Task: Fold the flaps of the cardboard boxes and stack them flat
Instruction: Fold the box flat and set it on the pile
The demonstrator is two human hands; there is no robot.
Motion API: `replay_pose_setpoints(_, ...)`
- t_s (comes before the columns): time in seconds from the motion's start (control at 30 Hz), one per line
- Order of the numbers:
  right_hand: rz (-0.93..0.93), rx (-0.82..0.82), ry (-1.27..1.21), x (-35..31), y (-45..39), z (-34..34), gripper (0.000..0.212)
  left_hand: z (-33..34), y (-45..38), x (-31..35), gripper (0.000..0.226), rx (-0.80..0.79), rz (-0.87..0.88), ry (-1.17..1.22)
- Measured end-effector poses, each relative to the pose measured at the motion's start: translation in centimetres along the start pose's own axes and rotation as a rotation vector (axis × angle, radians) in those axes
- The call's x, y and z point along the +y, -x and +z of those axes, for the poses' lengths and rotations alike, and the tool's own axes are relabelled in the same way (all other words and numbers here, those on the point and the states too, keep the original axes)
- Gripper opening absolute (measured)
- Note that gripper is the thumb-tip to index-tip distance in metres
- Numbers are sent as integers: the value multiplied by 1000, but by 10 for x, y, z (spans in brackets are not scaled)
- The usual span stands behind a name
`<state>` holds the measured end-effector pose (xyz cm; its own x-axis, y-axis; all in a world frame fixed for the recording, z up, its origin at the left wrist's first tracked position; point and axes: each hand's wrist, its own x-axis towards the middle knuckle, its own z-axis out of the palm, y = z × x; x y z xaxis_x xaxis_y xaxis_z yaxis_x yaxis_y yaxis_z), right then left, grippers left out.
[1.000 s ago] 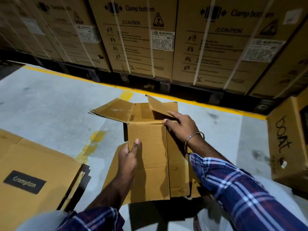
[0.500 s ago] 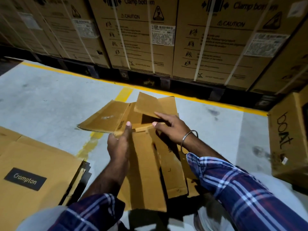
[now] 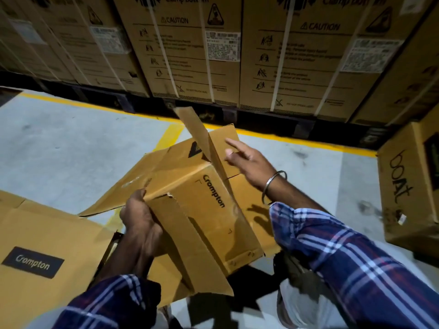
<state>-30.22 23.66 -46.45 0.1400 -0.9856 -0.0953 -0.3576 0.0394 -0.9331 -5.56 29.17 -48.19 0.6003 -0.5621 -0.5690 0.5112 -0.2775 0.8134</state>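
One creased corrugated box (image 3: 199, 200) | left hand (image 3: 139, 217) clenches its torn edge | right hand (image 3: 249, 162) above it, fingers spread, released | flat stack (image 3: 47, 233) beside box

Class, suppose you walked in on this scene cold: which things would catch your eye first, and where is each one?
At centre, a half-flattened Crompton box is held off the floor, the left hand gripping its torn edge and the open right hand reaching toward a raised flap. Behind stands a wall of strapped cartons marked CAUTION. A flat stack lies lower left, and a boAt box stands at right.
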Motion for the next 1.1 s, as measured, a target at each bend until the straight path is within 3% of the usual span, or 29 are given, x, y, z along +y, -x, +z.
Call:
replay_pose_setpoints(0.1,146,57,455,17,-8,-36,51,-8,-1,11,16,1,22,80)
replay_pose_setpoints(0.27,534,-315,812,47,-1,-38,95,-20,-9,24,10,-108,95,196)
replay_pose_setpoints(0.33,628,-395,799,51,6,-31,105,-21,-8,29,5,-149,106,233)
replay_pose_setpoints(0.47,763,-334,625,68,12,-17,109,-22,-5,39,12,-209,98,339)
replay_pose_setpoints(0.57,831,-196,258,80,9,-4,130,-24,-5,45,11,-247,86,401)
replay_pose_setpoints(0.63,805,-124,-38,85,1,5,135,-25,-6,46,16,-268,74,423)
replay_pose_setpoints(0.7,708,-96,-256,95,-11,8,118,-23,-9,47,18,-304,68,427)
replay_pose_setpoints(0.8,651,-15,-364,109,-23,8,110,-20,-13,47,24,-328,41,455)
replay_pose_setpoints(0.9,574,81,-107,64,-9,4,102,-18,-14,48,33,-328,26,512)
replay_pose_setpoints(0.97,442,150,101,47,-7,2,81,-17,-14,51,28,-316,51,539)
replay_pose_setpoints(1.03,260,247,212,33,-6,0,74,-17,-15,54,28,-305,74,566)
replay_pose_setpoints(1.1,91,178,230,19,-8,-2,74,-17,-16,55,18,-294,66,562)
